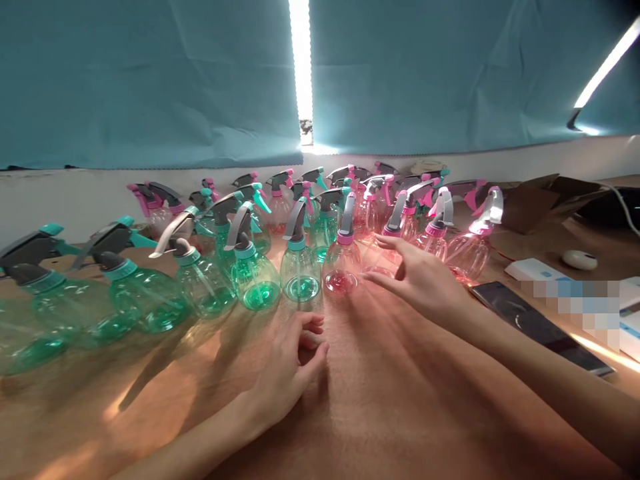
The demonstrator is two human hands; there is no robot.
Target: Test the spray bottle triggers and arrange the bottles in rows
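My right hand [420, 277] reaches out with thumb and fingers apart, beside a pink spray bottle [342, 270] with a grey and pink trigger head. Behind those fingers stands another pink spray bottle [383, 257], partly hidden; whether I touch it I cannot tell. Near the front of the row, my left hand [295, 363] rests over the table with curled fingers and a gap to the thumb, holding nothing. Closest beyond it is a clear green spray bottle [301, 277], upright. More green spray bottles [255, 283] line up to the left.
Behind the front row crowd several more pink and green spray bottles [277, 207]. On the right lie a dark phone [540, 327], a white mouse [579, 259], white boxes [537, 270] and brown cardboard [535, 203]. A teal curtain [150, 80] hangs behind the wooden table [380, 413].
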